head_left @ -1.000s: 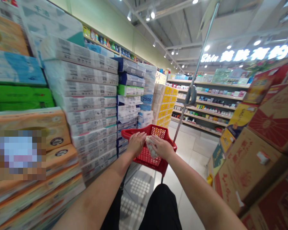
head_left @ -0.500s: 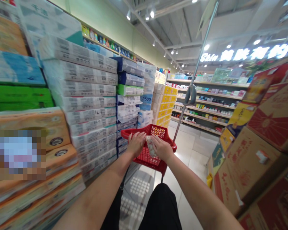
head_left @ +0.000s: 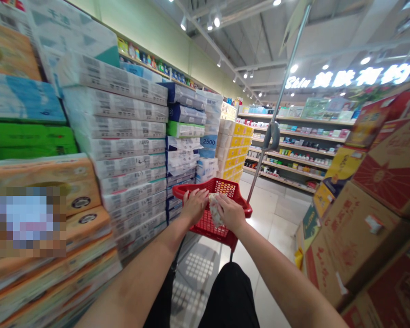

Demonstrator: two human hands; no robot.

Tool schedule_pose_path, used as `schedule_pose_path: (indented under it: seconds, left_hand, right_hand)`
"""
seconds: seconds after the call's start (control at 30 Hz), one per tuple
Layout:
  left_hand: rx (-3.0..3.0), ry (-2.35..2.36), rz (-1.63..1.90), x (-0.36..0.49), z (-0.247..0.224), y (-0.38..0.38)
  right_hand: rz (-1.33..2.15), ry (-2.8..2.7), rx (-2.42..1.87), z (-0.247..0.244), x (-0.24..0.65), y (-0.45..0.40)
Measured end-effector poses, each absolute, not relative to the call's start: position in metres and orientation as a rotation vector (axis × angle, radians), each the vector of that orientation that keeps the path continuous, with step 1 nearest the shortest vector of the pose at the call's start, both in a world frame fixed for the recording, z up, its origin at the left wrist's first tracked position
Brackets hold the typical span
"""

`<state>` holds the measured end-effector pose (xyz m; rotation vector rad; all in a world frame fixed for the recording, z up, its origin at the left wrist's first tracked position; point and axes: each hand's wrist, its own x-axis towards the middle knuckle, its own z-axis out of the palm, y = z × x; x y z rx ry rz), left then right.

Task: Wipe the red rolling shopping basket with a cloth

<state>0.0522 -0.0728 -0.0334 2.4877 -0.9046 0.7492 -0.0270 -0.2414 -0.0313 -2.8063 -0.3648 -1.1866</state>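
A red plastic shopping cart [head_left: 207,224] with lattice walls stands right in front of me. My left hand [head_left: 194,206] is curled over the left part of its near rim, with the fingertips partly hidden. Beside it, my right hand [head_left: 230,212] grips a crumpled whitish cloth [head_left: 216,216] and presses it against the same rim. Part of the cloth hangs down over the cart's near wall. Along the cart's right side a metal pole [head_left: 259,160] leans up toward the ceiling, with a grey loop on it.
Stacked tissue packs [head_left: 133,119] rise close on the left, with orange packs [head_left: 44,182] nearer me. Cardboard cartons [head_left: 350,237] line the right side. Between them runs a pale tiled floor [head_left: 276,237]. Stocked shelves [head_left: 294,143] stand across the far end.
The view is nearly the same. Both hands keep their places on the cart, and the cloth has shifted only very slightly.
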Motion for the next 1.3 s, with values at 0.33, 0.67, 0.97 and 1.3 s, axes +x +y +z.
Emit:
schedule_pose_path:
  seconds: [0.33, 0.67, 0.97, 1.3]
  left_hand:
    - [2.496, -0.936, 0.803, 0.056, -0.034, -0.068]
    - [2.509, -0.956, 0.778, 0.069, -0.035, -0.065]
    - [2.512, -0.944, 0.761, 0.070, -0.036, -0.059]
    - [2.510, -0.941, 0.738, 0.067, -0.035, -0.060]
  right_hand:
    - [-0.882, -0.799, -2.965, -0.011, -0.025, -0.260]
    - [-0.688, -0.734, -2.942, -0.004, -0.004, -0.261]
    - [-0.777, -0.898, -2.865, -0.010, -0.013, -0.255]
    - [-0.908, -1.108, -2.915, -0.021, -0.012, -0.259]
